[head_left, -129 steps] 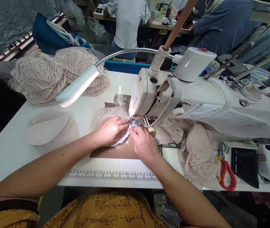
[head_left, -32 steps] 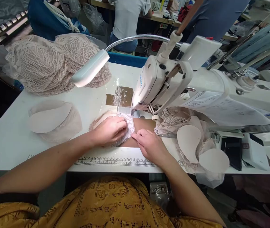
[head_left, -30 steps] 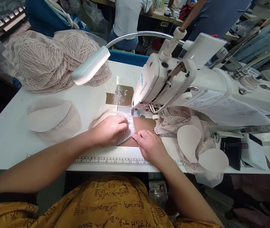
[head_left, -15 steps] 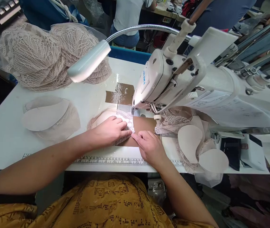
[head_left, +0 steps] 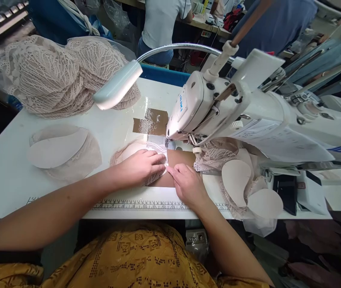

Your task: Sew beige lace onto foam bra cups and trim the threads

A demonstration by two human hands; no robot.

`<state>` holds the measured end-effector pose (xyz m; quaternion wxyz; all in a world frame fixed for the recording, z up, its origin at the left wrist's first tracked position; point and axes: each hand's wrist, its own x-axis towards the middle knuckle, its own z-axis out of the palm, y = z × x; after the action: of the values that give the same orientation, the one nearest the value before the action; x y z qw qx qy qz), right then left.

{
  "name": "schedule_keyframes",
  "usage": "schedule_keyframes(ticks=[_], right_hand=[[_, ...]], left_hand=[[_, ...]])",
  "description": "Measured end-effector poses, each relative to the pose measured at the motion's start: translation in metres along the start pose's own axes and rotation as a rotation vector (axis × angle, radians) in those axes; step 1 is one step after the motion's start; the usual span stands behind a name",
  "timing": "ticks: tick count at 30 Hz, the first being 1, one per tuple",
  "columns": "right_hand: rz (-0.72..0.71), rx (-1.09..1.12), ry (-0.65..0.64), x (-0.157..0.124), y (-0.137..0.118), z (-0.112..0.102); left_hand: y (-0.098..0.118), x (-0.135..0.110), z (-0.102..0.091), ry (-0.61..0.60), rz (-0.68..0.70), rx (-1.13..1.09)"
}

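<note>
A beige lace bra cup (head_left: 128, 151) lies on the white table under the needle of a white sewing machine (head_left: 206, 108). My left hand (head_left: 142, 167) rests on top of the cup with fingers bent, pressing the lace down. My right hand (head_left: 188, 185) sits just to its right, fingertips pinched on the cup's near edge in front of the presser foot. Brown tape patches (head_left: 151, 122) mark the table around the needle plate.
A heap of lace cups (head_left: 59, 76) fills the far left. Foam cup pads (head_left: 58, 146) lie at the left; more pads and lace (head_left: 242, 180) sit right of the needle. A gooseneck lamp (head_left: 118, 86) hangs over the work. Other people sit at benches behind.
Over the last second both hands stayed on the cup and slid slightly toward the needle. Compared with four seconds ago the cup has been drawn back toward me from the foot.
</note>
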<state>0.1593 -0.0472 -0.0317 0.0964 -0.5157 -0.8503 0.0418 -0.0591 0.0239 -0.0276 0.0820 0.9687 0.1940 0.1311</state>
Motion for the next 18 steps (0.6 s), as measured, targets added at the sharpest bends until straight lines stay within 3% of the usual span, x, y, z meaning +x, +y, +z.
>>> schedule_keyframes(ticks=[9,18], right_hand=[[0.009,-0.019,0.036,-0.0007,-0.0039,0.002],[0.043,-0.033,-0.065,0.0065,-0.004,-0.0058]], left_hand=[[-0.0004,0.0052,-0.0012,-0.019,-0.053,0.074],[-0.0057,0.0083,-0.005,-0.056,-0.028,0.111]])
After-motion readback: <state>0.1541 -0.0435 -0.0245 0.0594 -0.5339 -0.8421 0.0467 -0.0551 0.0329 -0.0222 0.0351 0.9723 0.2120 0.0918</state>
